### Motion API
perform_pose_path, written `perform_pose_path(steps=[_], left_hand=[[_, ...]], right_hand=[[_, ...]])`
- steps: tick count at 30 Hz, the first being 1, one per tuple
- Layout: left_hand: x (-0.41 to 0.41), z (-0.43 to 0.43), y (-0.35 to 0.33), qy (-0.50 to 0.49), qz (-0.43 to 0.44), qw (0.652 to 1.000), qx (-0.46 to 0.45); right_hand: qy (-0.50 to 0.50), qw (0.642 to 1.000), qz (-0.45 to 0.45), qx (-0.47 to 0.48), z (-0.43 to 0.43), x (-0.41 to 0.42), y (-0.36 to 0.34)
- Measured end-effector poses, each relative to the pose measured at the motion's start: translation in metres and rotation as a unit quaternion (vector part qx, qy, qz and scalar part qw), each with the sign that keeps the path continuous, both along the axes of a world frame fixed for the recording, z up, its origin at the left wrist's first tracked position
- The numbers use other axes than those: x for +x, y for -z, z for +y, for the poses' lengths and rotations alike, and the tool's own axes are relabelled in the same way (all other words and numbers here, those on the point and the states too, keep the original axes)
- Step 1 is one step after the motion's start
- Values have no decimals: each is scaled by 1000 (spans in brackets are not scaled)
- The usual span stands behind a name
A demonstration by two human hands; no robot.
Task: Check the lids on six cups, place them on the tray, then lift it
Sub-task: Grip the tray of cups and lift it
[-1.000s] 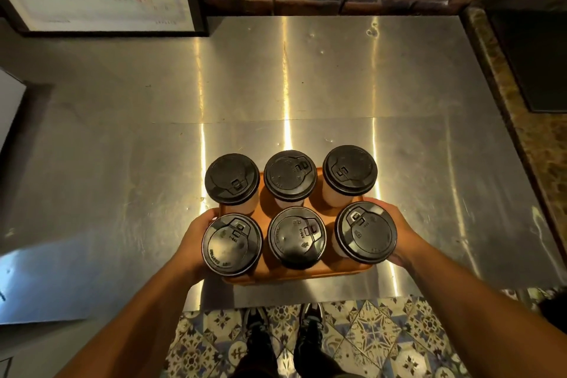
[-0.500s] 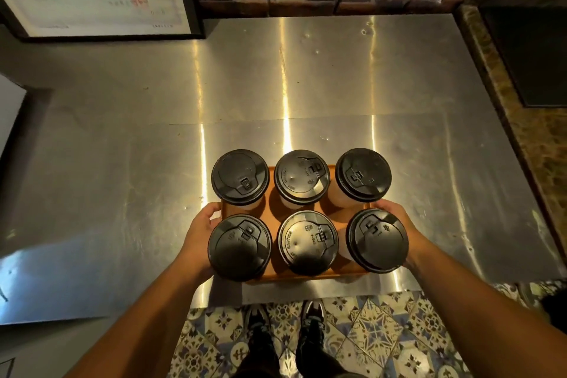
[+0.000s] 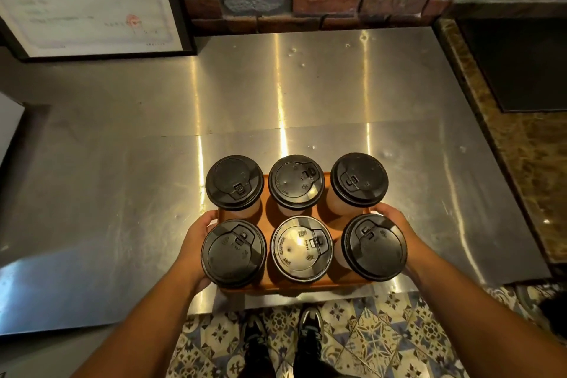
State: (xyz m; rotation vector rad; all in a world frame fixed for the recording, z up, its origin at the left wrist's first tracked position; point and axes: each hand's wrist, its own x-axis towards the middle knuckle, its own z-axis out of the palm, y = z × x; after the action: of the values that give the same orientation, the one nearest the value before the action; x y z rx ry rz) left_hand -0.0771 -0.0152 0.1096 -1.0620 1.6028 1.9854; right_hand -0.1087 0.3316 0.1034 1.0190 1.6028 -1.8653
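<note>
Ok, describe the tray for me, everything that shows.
The tray is a flat orange-brown rectangle, wood-like, with a low rim, level, long side toward the person. Six cups with black lids stand on it in two rows of three and hide most of its floor. The left hand grips its left end and the right hand its right end. It is over the near edge of the steel counter; whether it is clear of it cannot be told.
</note>
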Motion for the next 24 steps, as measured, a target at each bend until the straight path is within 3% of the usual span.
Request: perform_pose_path(steps=[5,8,14,19,24], left_hand=[[-2,-1,2,-19,25,999,17],[2,1,-7,-13,-4,999,44],[4,-5,-18,39,20,999,-12],[5,-14,-17,131,89,983,-96],[1,-17,-21,81,72,993,-40]], right_hand=[[38,999,-19,-21,4,0,-7],[4,1000,-4,13,3,6,-14],[-21,999,38,19,-2,11,-21],[-64,995,67,48,-8,18,-25],[-6,998,54,20,-14,13,-28]])
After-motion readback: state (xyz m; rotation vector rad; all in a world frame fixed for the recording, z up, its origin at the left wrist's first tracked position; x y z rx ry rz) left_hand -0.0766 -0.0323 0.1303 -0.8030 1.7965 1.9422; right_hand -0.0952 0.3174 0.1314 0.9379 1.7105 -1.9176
